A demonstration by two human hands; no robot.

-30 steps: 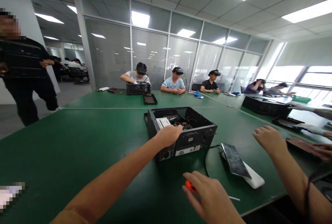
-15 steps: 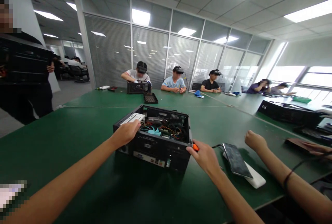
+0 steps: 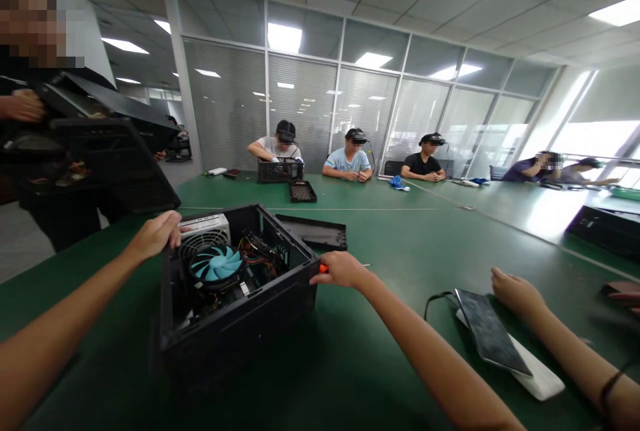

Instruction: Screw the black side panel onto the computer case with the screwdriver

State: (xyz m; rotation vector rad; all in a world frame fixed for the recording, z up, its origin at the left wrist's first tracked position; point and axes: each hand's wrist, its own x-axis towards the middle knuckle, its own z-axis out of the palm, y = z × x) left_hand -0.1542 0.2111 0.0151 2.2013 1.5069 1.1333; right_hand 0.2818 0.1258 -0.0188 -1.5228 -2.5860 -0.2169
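Observation:
A black open-topped computer case (image 3: 240,314) sits on the green table, turned at an angle. Inside it show a turquoise cooling fan (image 3: 217,263), a silver power supply (image 3: 206,226) and coloured cables. My left hand (image 3: 156,236) grips the far left corner, beside the power supply. At the right corner, my right hand (image 3: 343,268) is closed against the case edge. An orange handle (image 3: 324,269) shows under its fingers, and a thin shaft pokes out behind; it looks like a screwdriver, mostly hidden.
A black panel (image 3: 320,232) lies behind the case. To the right are a dark phone (image 3: 493,331) on a white block and a neighbour's fist (image 3: 517,294). At left a standing person carries another black case (image 3: 115,158). Several people sit across the table (image 3: 400,231).
The computer case has swung round and come leftward and nearer, both hands moving with it. The panel behind it is now uncovered. The standing person's case has tilted and come closer.

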